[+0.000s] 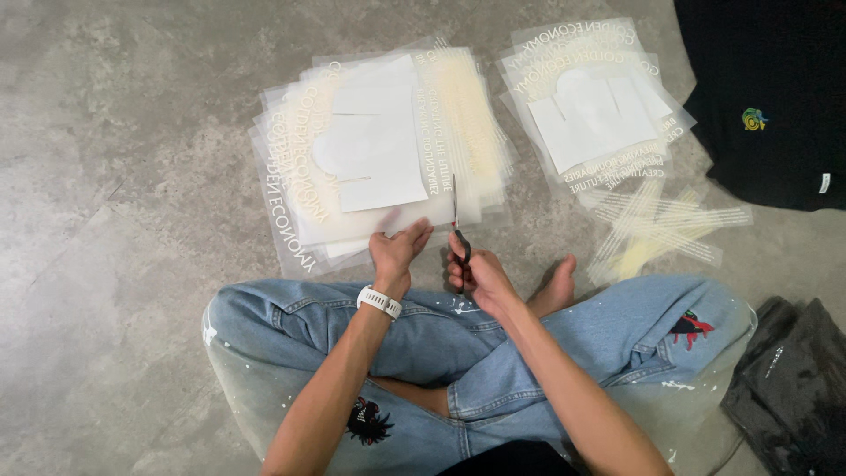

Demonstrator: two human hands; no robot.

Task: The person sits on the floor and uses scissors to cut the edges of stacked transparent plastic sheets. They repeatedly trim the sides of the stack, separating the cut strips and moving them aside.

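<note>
The grey concrete floor point(115, 176) spreads on all sides of the hands. Just beyond both hands lies the stack of clear printed transfer sheets point(379, 145); further right of the right hand sits a second stack point(595, 106), then a black t-shirt point(767, 97), and loose cut strips point(661, 229) near that hand. The left hand point(397, 249) presses flat on the near edge of the top sheet, fingers spread. The right hand point(471, 273) is closed round scissors point(457, 225), blades pointing away into the sheet. Judging by this, a cut is midway; continuing it calls for steady pinning while the blades advance along the print's edge
</note>
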